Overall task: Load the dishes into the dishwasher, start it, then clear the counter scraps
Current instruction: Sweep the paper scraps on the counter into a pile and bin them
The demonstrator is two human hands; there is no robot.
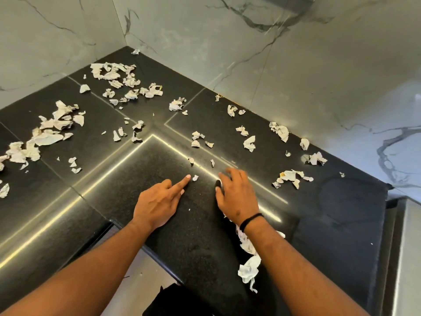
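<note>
Fingers (182,182) of left hand (157,201): index straight, tip just beside a small white crumpled paper scrap (195,177), rest loosely curled, holding nothing. Right hand (237,197) lies palm-down, fingers spread, over scraps on black speckled stone counter (141,174). More torn white paper scraps (114,75) lie scattered toward grey-veined marble wall (193,30).

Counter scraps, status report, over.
Left hand open, index finger beside a small scrap. Right hand spread flat on the counter. Paper scraps everywhere, nothing blocking.
</note>
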